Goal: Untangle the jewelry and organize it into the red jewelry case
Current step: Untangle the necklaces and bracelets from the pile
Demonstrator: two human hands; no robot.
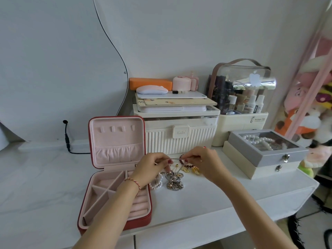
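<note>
The red jewelry case [142, 222] lies open on the white table, its pink-lined lid upright and its compartments bare. Just right of it sits a tangled jewelry pile [174, 180] of silver chains, a pearl strand [156, 185] and gold pieces [195, 170]. My left hand [152, 166] pinches a silver chain [173, 159] above the pile. My right hand [203, 161] pinches a dark red bead bracelet [186, 165] that hangs into the tangle. Both hands hover close together over the pile.
A white ribbed storage box [179, 141] stands right behind the pile. A grey and a cream jewelry box [265, 153] are stacked at the right. A clear cosmetics case [242, 97] stands behind them. A black cable [67, 139] lies at the back left.
</note>
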